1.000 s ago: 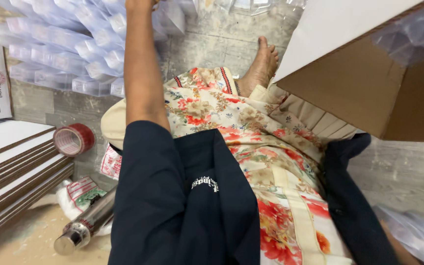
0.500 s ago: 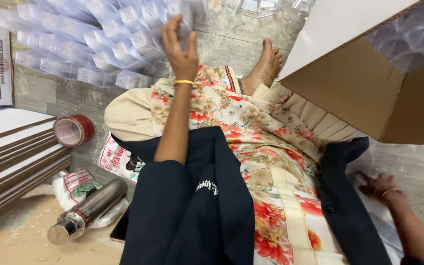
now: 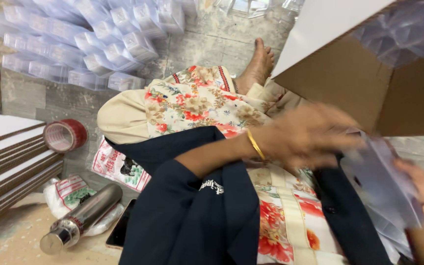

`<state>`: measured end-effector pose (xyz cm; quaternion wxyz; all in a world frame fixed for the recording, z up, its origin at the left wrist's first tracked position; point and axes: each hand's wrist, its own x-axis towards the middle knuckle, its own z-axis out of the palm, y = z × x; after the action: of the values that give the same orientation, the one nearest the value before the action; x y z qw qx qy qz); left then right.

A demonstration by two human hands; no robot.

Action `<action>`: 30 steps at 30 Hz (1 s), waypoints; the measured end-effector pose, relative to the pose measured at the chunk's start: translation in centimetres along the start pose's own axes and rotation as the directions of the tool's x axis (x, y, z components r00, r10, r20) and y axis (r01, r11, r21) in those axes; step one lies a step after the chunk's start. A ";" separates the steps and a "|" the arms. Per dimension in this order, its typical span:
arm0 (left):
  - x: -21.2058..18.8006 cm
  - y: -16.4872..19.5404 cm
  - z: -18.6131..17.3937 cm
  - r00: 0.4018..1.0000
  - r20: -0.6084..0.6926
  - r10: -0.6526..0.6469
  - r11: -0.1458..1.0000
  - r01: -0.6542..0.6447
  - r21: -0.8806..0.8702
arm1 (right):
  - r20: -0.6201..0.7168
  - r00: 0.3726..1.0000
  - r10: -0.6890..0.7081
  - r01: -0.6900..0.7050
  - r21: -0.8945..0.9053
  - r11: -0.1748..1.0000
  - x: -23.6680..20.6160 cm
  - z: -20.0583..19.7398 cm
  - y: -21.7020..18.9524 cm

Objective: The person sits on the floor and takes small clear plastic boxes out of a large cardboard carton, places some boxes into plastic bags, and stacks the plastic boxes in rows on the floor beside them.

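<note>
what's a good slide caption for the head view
Seated on the floor, left hand and right hand grip a clear plastic bag beside an open cardboard box.

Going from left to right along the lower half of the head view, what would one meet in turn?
Flat cardboard stack → red tape roll → steel bottle → left hand → clear plastic sheet → right hand.

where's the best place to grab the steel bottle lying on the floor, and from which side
Probably the middle of its body, coming from above. The steel bottle lies on its side, cap end toward the lower left, partly on a white plastic bag, so its long round barrel is bare on top. A grip across that barrel, fingers on each flank, should suit; a phone lies close on its right.
</note>
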<state>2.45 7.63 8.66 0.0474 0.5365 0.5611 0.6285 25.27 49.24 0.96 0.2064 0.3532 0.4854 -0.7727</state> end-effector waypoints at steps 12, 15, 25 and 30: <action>-5.6 -1.8 -2.0 0.974 -0.076 -0.212 0.929 0.225 0.294 | 0.308 0.951 0.018 -0.115 0.301 0.947 7.3 27.5 -2.6; -9.7 -4.6 -3.2 0.887 -0.407 -0.217 0.975 0.217 -0.046 | 0.576 0.817 -0.021 -0.185 0.298 0.936 6.4 27.5 -3.2; -15.7 -18.7 -17.0 0.004 -1.000 -0.029 0.679 0.734 -0.017 | 0.177 0.970 -0.169 0.241 -0.565 0.789 2.5 17.7 -2.0; -15.6 -19.7 -17.6 0.020 -0.993 0.118 0.447 0.892 0.071 | 0.148 0.969 -0.199 0.238 -0.779 0.580 3.8 10.8 1.2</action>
<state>-14.51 -7.00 -12.35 -0.3302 -0.2396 0.7922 0.4538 19.82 39.13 0.37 0.2552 0.1458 0.8114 -0.5052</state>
